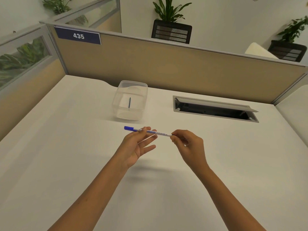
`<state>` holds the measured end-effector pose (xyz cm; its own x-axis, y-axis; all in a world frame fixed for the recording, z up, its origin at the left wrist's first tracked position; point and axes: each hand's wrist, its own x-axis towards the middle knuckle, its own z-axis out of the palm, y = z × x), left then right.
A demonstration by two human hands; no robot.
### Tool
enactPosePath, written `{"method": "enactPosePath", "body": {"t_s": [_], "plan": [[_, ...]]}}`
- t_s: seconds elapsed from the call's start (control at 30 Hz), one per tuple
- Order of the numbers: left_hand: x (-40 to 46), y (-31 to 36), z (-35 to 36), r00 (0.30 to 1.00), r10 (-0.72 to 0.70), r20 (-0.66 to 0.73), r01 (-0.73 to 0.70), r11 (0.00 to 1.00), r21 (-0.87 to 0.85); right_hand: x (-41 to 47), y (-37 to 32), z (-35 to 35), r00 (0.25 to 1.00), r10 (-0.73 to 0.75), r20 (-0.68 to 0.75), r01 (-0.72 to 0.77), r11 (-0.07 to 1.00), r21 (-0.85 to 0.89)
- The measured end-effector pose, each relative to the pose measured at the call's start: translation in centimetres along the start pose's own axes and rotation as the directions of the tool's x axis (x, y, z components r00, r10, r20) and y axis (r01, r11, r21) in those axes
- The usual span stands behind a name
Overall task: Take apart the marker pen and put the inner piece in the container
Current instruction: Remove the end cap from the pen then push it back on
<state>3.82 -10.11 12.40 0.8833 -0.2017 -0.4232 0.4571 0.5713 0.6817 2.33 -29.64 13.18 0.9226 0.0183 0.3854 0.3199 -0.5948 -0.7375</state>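
Note:
A slim white marker pen (160,133) with a blue cap at its left end is held level above the white desk. My left hand (135,145) pinches the barrel near the cap between thumb and forefinger, with the other fingers spread. My right hand (186,144) is closed around the pen's right end, which its fingertips hide. Behind the pen stands a clear plastic container (130,100), and a thin blue inner piece (129,102) lies inside it.
An open cable hatch (215,109) with a raised metal lid is sunk into the desk at the right rear. A beige partition (166,67) closes off the back edge, and a lower panel runs along the left side.

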Motion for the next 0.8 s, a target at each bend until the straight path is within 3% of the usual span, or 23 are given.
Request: {"method": "enactPosePath", "body": {"t_s": [0.2,0.43,0.5,0.6,0.7,0.8], "plan": [[1.5,-0.6,-3.6,0.968,0.173,-0.184,-0.159,0.983,0.091,-0.1,2.0,0.4,0.961,0.272,0.054,-0.277,0.937,0.212],[3.6,-0.7,-6.6,0.937,0.334,-0.103,-0.242,0.833,0.498,0.2,5.4,1.4,0.918,0.383,0.103,-0.397,0.89,0.226],[4.5,-1.2,-7.1,0.914,0.395,-0.097,-0.243,0.722,0.647,0.4,6.7,2.0,0.912,0.395,0.107,-0.408,0.896,0.174],[5.7,-2.2,-7.8,0.855,0.518,-0.005,-0.263,0.444,0.857,0.5,8.4,3.0,0.927,0.351,0.135,-0.351,0.936,-0.022],[6.8,-3.0,-8.5,0.789,0.6,0.133,-0.286,0.167,0.943,0.4,9.8,4.0,0.948,0.29,0.13,-0.269,0.95,-0.156],[8.0,-3.6,-9.3,0.761,0.615,0.209,-0.261,-0.006,0.965,0.2,11.0,5.0,0.955,0.273,0.113,-0.245,0.945,-0.219]]}}
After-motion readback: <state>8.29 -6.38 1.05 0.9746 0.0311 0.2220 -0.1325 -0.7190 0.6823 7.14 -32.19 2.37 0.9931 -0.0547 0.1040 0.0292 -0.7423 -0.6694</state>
